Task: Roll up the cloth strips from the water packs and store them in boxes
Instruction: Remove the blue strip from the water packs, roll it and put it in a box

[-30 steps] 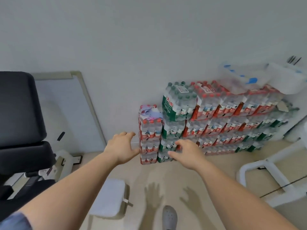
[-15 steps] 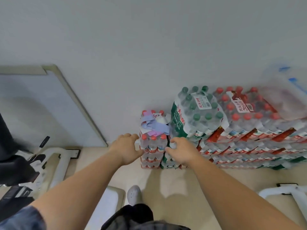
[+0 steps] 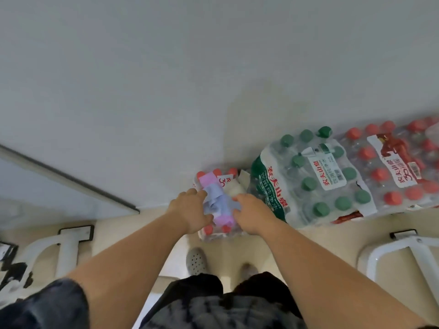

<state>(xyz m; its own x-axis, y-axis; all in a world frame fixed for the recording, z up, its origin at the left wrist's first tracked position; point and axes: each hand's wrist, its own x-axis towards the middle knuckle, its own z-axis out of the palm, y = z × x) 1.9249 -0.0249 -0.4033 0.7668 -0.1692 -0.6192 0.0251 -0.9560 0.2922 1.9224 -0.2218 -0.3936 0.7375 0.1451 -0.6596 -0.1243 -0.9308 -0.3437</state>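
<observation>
Nearest, at 6 o'clock: dark shorts, two grey shoes [image 3: 196,261] on pale floor. Both forearms stretched forward, converging toward 12. Left hand [image 3: 190,211] palm-down at the cloth strips' left edge, fingers curled onto them; right hand [image 3: 251,216] likewise at their right edge; grasp not certain. Cloth strips [image 3: 217,203], pink and lavender, lying atop the red-capped water pack [image 3: 215,230]. Farther, toward 2 o'clock: green-capped pack [image 3: 308,176], then another red-capped pack [image 3: 399,167], against the wall [image 3: 190,79].

The person wears a dark mottled short sleeve [image 3: 47,305], dark shorts [image 3: 213,302] and grey perforated clogs [image 3: 196,261]; both forearms are bare.
</observation>
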